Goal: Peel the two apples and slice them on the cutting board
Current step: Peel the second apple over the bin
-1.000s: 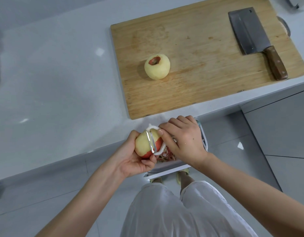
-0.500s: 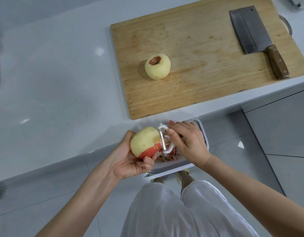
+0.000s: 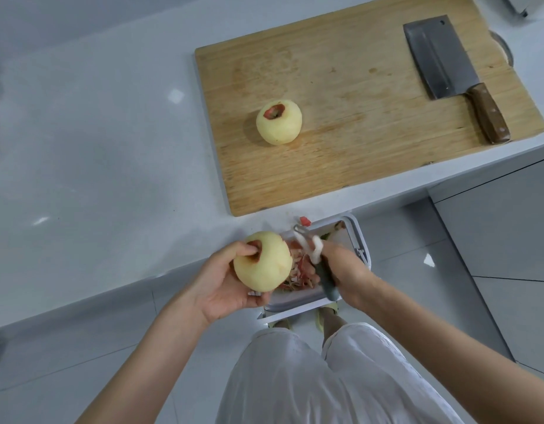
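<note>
A peeled pale-yellow apple (image 3: 279, 122) with red skin round its stem pit sits on the left part of the wooden cutting board (image 3: 350, 123). My left hand (image 3: 224, 283) grips a second apple (image 3: 263, 266) below the counter edge, showing only yellow flesh, with a fingertip in its stem pit. Just right of it, my right hand (image 3: 347, 272) holds a white-headed peeler (image 3: 313, 255) by its grey handle, off the apple, over the bin. A cleaver (image 3: 448, 68) with a brown handle lies on the board's right side.
A white waste bin (image 3: 357, 240) with red and yellow peels stands on the floor under my hands. A red peel scrap (image 3: 305, 221) lies at the counter's edge. The white counter (image 3: 96, 148) stretches left of the board. My white trousers fill the lower middle.
The apple in my left hand has turned, so the red skin seen earlier no longer shows. My right hand has drawn the peeler off the apple to the right, over the bin.
</note>
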